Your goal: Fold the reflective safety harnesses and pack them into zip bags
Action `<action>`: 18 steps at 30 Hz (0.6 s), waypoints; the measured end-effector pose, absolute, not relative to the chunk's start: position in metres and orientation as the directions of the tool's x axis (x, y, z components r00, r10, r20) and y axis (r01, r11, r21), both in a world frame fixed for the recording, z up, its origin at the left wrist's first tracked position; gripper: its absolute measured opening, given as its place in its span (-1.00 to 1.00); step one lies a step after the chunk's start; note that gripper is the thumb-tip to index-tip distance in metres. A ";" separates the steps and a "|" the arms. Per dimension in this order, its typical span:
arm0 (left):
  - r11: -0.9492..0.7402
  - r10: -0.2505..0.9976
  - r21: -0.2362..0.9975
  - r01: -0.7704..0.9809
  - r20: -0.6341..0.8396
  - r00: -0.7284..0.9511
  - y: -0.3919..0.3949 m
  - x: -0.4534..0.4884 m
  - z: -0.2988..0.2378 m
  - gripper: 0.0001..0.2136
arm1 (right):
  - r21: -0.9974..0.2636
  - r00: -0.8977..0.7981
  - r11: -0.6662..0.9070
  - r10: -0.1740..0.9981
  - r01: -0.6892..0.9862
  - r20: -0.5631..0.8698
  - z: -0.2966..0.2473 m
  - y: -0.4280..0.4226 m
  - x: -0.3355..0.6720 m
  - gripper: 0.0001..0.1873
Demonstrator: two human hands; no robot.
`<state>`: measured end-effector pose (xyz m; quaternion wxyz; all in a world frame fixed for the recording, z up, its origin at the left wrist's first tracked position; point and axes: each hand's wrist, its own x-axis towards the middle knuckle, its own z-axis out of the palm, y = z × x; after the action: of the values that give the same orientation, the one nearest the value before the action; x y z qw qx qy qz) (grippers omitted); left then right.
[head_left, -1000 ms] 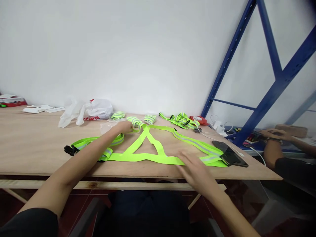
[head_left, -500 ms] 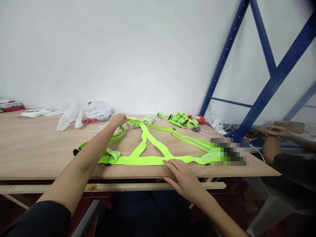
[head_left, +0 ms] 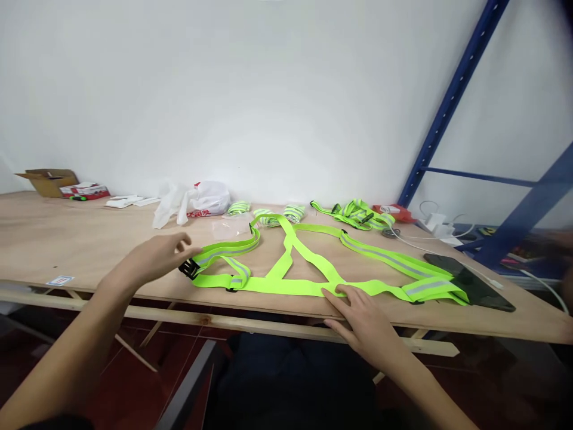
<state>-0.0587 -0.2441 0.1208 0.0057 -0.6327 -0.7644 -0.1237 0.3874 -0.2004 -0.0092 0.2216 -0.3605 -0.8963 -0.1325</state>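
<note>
A neon-green reflective vest made of straps [head_left: 286,286] lies spread out on the wooden table, its grey stripes showing on the side straps. My left hand [head_left: 154,257] hovers at its left end, just beside a black buckle [head_left: 189,269]; the fingers are loosely curled and apart, with nothing seen in them. My right hand [head_left: 364,319] rests at the table's front edge. Its fingers are stretched out, and their tips lie on the lower green band. The right end of the vest overlaps a dark phone or tablet [head_left: 490,289].
Along the wall are a cardboard box [head_left: 49,182], a white plastic bag [head_left: 210,197], bagged green straps [head_left: 294,212] and a loose pile of green straps [head_left: 358,214]. White chargers and cables [head_left: 441,226] sit near the blue rack [head_left: 452,101] at right.
My left hand has come back from the vest's top strap to the buckle at its left end. My right hand stays on the lower band. The view has turned left.
</note>
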 end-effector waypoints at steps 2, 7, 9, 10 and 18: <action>0.304 0.934 0.195 0.932 0.131 -0.332 -0.260 -0.065 0.101 -0.37 | 0.087 -0.643 0.704 0.583 0.705 0.497 -0.009 -0.200 0.388 -0.52; 0.327 0.932 0.229 0.917 0.081 -0.353 -0.258 -0.061 0.081 -0.43 | 0.091 -0.643 0.704 0.579 0.705 0.502 -0.009 -0.199 0.389 -0.52; 0.294 0.938 0.263 0.919 0.103 -0.330 -0.253 -0.061 0.083 -0.49 | 0.088 -0.638 0.701 0.581 0.708 0.505 -0.010 -0.199 0.389 -0.53; 0.284 0.941 0.287 0.915 0.102 -0.323 -0.252 -0.063 0.084 -0.51 | 0.086 -0.636 0.700 0.583 0.709 0.506 -0.010 -0.199 0.389 -0.53; 0.361 0.915 0.501 0.787 -0.028 -0.402 -0.268 -0.113 0.078 -0.41 | 0.082 -0.622 0.687 0.594 0.722 0.510 -0.012 -0.199 0.387 -0.52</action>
<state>-0.1133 -0.2677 0.0784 -0.1530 -0.5249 -0.8106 -0.2100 0.3872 -0.1991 -0.0116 0.2282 -0.3699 -0.8895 -0.1409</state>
